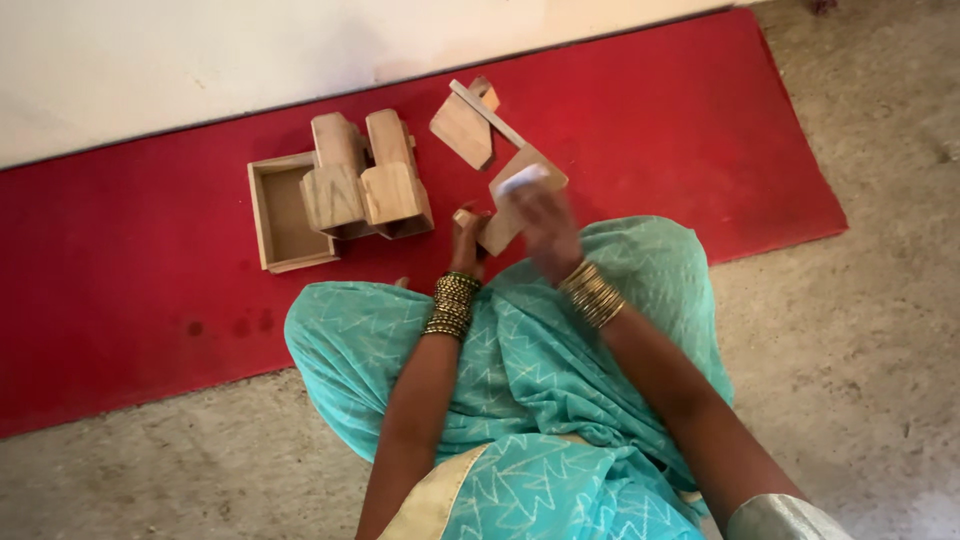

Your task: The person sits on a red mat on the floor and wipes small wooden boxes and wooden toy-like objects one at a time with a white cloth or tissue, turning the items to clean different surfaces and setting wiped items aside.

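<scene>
Left hand [468,232] grips lower end of flat wooden panel [520,200], fingers closed around it, above teal-draped lap [530,370]. Right hand [545,225], blurred, presses small white pad [522,180] against panel face; grip extent unclear. Beyond panel on red mat [130,270]: two wooden boxes [365,180], shallow wooden tray [283,215], another panel piece [465,125].

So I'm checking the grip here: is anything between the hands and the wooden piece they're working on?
Nothing visible. The left hand grips the lower end of the wooden piece directly. The right hand, blurred, presses a small white pad against its upper face. The other wooden parts lie apart on the red mat.
</scene>
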{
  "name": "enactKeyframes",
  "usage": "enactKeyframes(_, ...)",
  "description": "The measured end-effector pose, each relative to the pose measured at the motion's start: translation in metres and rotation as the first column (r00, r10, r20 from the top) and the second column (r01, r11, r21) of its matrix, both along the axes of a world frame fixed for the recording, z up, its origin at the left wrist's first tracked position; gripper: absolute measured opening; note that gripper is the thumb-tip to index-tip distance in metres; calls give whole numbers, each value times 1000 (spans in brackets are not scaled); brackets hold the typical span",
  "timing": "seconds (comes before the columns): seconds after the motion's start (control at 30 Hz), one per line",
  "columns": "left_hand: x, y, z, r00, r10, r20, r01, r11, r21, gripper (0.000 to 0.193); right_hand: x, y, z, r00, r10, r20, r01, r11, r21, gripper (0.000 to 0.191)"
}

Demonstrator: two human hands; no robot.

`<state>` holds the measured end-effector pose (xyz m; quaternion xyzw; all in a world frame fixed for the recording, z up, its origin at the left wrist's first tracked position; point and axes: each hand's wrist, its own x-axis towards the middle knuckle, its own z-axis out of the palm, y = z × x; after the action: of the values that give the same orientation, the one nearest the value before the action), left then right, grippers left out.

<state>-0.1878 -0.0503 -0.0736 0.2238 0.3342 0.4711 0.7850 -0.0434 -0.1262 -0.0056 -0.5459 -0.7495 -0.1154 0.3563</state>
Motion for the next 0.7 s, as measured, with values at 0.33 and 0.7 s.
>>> enactKeyframes(0.33,-9,-4,-6,997,71,-39,-66,990,121,56,35,24,1,989,-53,-139,73,987,146,35)
enactKeyframes(0.7,-25,0,-1,983,-62,173,38,989,141,58,62,22,-11,682,27,-731,-118,990,-73,30)
